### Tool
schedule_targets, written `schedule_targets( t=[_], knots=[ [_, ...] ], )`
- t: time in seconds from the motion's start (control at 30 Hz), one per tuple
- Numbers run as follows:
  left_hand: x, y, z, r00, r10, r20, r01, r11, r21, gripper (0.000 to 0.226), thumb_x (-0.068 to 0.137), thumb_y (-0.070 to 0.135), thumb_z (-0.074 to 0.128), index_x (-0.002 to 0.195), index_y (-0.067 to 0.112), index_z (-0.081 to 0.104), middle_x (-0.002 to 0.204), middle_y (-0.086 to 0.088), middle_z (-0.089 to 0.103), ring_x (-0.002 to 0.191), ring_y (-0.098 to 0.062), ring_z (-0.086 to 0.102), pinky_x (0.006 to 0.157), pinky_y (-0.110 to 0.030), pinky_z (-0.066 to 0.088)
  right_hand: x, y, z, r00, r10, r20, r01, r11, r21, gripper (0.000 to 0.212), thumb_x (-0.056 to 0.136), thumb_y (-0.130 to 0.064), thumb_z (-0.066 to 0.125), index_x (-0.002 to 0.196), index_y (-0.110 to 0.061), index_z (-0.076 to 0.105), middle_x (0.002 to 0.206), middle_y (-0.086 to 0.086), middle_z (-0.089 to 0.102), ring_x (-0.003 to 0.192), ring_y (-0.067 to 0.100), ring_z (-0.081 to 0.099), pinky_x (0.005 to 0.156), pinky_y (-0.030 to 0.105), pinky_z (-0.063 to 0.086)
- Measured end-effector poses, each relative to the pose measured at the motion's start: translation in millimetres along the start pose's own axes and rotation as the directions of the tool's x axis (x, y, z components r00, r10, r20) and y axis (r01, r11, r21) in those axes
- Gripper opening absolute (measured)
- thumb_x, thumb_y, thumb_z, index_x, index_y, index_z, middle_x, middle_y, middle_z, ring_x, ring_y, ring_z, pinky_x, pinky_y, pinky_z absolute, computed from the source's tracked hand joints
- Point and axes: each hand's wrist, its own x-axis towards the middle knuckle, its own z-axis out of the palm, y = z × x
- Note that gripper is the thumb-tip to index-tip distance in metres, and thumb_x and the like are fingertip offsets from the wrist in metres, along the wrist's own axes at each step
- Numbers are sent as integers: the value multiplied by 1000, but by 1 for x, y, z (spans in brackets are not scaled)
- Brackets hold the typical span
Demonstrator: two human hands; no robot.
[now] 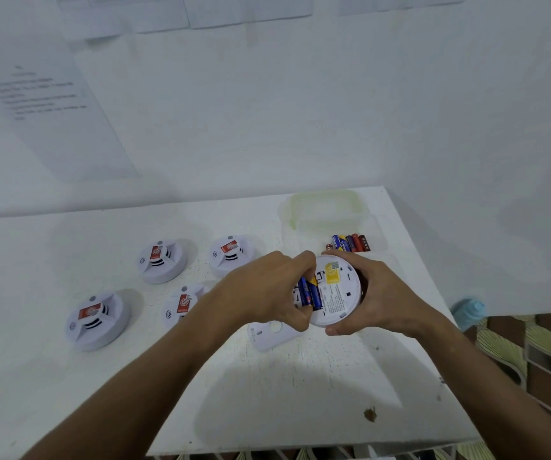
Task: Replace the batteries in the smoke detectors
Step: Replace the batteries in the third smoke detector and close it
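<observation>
My right hand [380, 293] grips a white round smoke detector [335, 293], held above the table with its back facing me and a yellow label showing. Blue batteries [309, 293] sit in its open compartment on the left side. My left hand [267, 287] has its fingers curled onto those batteries, pinching them. A white battery cover [272, 333] lies on the table just below my hands. Several loose batteries [350, 243], blue and red, lie in a row behind the detector.
Several other white smoke detectors with red stickers stand on the white table [300, 393]: [162, 260], [231, 254], [96, 320], [181, 305]. A translucent plastic container [327, 207] sits at the back right by the wall. The table's right edge drops to a patterned floor.
</observation>
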Motion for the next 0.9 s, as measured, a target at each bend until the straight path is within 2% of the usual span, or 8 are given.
schedule_targets(
  t=[0.1, 0.27, 0.4, 0.47, 0.57, 0.77, 0.9],
  knots=[
    [0, 0, 3, 999, 42, 5, -42, 998, 41, 55, 83, 40, 69, 123, 19, 40, 104, -1, 63, 73, -12, 51, 53, -16, 39, 0, 2, 0, 1000, 19, 15, -19, 1000, 2, 90, 51, -4, 97, 128, -28, 56, 114, -9, 68, 108, 15, 65, 89, 29, 58],
    [-2, -5, 7, 997, 67, -44, -64, 995, 70, 56, 87, 41, 62, 130, 18, 36, 105, -4, 64, 74, -14, 57, 65, -29, 54, 2, 5, 0, 999, 32, 3, -32, 999, 25, 87, 52, -1, 96, 124, -30, 57, 113, -10, 69, 107, 13, 65, 88, 28, 58],
    [-1, -12, 7, 994, 64, -88, -63, 998, 15, 46, 93, 35, 55, 133, 23, 37, 100, -1, 67, 61, -7, 49, 54, -20, 43, 2, 7, 1, 998, 42, 37, -43, 999, 29, 91, 52, -3, 96, 129, -26, 56, 113, -8, 69, 108, 15, 65, 88, 29, 58],
    [-1, -15, 6, 994, 56, -96, -62, 996, -65, 50, 90, 38, 59, 134, 27, 37, 106, 0, 67, 73, -8, 57, 61, -22, 52, 3, 7, 1, 998, 50, 28, -51, 998, 48, 90, 53, -2, 96, 130, -25, 56, 113, -8, 69, 107, 14, 66, 85, 27, 58],
    [-2, -16, 4, 997, 26, -71, -39, 982, -183, 63, 80, 43, 69, 133, 30, 36, 115, 1, 66, 93, -15, 64, 77, -33, 60, 4, 5, 0, 999, 41, 15, -41, 998, 42, 87, 53, -2, 95, 127, -26, 57, 111, -11, 69, 106, 11, 65, 83, 22, 57],
    [2, -12, -1, 1000, -14, -24, 9, 987, -159, 68, 74, 44, 76, 129, 32, 38, 118, 4, 63, 94, -13, 61, 81, -30, 59, 4, 2, -3, 999, 29, 16, -29, 999, 21, 90, 53, -8, 97, 131, -26, 55, 115, -6, 68, 109, 16, 65, 91, 32, 58],
    [3, -8, -4, 1000, 0, -4, 0, 999, -48, 68, 72, 44, 76, 126, 30, 36, 112, 3, 63, 88, -12, 58, 77, -35, 59, 6, 0, -1, 1000, 4, 5, -4, 1000, 1, 90, 51, -7, 97, 129, -25, 57, 114, -7, 68, 108, 16, 65, 90, 29, 58]
  ],
)
